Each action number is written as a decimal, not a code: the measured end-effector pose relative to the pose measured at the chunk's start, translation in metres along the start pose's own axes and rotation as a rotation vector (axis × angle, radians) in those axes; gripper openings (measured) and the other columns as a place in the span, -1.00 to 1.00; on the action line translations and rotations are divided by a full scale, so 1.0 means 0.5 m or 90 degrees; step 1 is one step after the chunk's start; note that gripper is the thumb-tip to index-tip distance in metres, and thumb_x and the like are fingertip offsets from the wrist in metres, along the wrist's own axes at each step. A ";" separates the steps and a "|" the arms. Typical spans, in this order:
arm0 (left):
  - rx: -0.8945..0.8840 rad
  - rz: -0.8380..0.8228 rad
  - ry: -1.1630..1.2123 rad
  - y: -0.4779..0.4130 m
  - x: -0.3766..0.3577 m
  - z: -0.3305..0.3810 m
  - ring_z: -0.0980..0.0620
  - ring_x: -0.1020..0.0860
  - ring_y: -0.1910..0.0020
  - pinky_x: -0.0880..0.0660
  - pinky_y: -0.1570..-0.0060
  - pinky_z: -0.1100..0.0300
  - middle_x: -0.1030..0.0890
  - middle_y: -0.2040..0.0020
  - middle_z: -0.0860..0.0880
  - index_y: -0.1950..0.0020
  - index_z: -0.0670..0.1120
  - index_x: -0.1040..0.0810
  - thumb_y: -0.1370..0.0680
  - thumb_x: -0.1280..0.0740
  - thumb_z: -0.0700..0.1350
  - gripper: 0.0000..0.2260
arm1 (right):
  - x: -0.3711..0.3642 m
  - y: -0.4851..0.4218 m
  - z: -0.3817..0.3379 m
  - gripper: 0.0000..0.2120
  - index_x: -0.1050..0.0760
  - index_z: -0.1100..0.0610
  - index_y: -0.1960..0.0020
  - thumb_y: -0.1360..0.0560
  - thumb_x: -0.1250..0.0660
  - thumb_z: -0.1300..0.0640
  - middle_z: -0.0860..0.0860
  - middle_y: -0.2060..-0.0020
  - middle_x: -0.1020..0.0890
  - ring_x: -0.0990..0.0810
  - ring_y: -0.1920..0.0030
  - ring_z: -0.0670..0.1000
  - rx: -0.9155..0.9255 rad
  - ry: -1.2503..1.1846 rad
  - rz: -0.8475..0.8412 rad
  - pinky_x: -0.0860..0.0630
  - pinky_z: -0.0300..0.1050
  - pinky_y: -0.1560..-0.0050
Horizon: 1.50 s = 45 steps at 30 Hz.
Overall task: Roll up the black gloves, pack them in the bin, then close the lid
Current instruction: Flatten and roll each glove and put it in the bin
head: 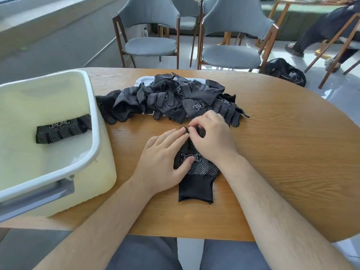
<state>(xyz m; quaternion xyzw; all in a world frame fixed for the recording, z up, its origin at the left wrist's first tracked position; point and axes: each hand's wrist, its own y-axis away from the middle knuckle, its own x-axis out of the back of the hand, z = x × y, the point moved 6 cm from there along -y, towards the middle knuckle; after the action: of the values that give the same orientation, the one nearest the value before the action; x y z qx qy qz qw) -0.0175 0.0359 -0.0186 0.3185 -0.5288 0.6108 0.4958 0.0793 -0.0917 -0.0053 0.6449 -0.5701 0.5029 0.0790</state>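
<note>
A black dotted glove (196, 178) lies flat on the wooden table (282, 152) before me, cuff toward me. My left hand (165, 158) rests on its left side with fingers straight, thumb on the printed logo. My right hand (210, 137) pinches the glove's finger end with curled fingers. Behind them lies a heap of several black gloves (175, 98), partly on the white bin lid (142, 80). The pale open bin (91, 114) stands at the left with one rolled glove (62, 131) inside.
Two grey chairs (152, 36) (231, 41) stand beyond the table's far edge. A black bag (284, 71) lies on the floor at the right, near a seated person's legs (315, 34). My knees are under the table's near edge.
</note>
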 end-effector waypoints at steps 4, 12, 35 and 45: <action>0.008 -0.062 -0.017 -0.003 -0.020 -0.005 0.19 -0.11 -0.60 -0.05 -0.59 0.09 -0.26 -0.60 0.16 -0.59 0.05 -0.32 -0.58 -0.07 0.37 -0.34 | 0.011 0.007 0.026 -0.86 -0.68 -0.03 -0.01 -0.51 -0.43 -0.05 -0.09 0.10 -0.50 -0.46 -0.04 0.00 -0.031 0.013 -0.018 -0.45 -0.06 -0.11; 0.008 -0.058 0.001 -0.003 -0.017 -0.004 0.18 -0.12 -0.60 -0.02 -0.59 0.11 -0.26 -0.59 0.15 -0.58 0.04 -0.33 -0.57 -0.08 0.37 -0.33 | -0.002 0.004 0.017 -0.87 -0.68 0.01 0.04 -0.57 -0.39 -0.01 -0.07 0.12 -0.50 -0.48 -0.03 0.02 -0.005 0.035 -0.025 -0.49 0.02 -0.06; -0.009 -0.112 0.047 -0.029 -0.051 0.052 0.17 0.20 -0.62 0.25 -0.58 0.19 0.08 -0.66 0.07 -0.67 -0.02 -0.01 -0.66 -0.01 0.29 -0.34 | 0.039 0.018 0.059 -0.93 -0.68 0.00 0.04 -0.55 -0.42 0.05 -0.13 0.10 -0.50 -0.50 -0.03 -0.06 -0.058 -0.035 0.024 -0.53 -0.09 -0.03; -0.101 0.063 0.127 -0.013 -0.011 0.066 0.11 -0.39 -0.46 -0.29 -0.42 0.19 -0.53 -0.38 0.10 -0.35 0.00 -0.59 -0.60 -0.30 0.13 -0.62 | 0.088 0.062 0.102 -0.93 -0.59 -0.07 0.03 -0.55 -0.35 0.09 -0.16 0.06 -0.53 -0.54 0.00 -0.12 -0.161 -0.131 0.002 -0.57 -0.01 -0.07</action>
<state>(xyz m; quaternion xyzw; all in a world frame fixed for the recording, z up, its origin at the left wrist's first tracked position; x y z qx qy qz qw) -0.0140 0.0022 -0.0136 0.1895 -0.5385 0.6193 0.5391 0.0757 -0.1656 -0.0119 0.6768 -0.6351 0.3586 0.1001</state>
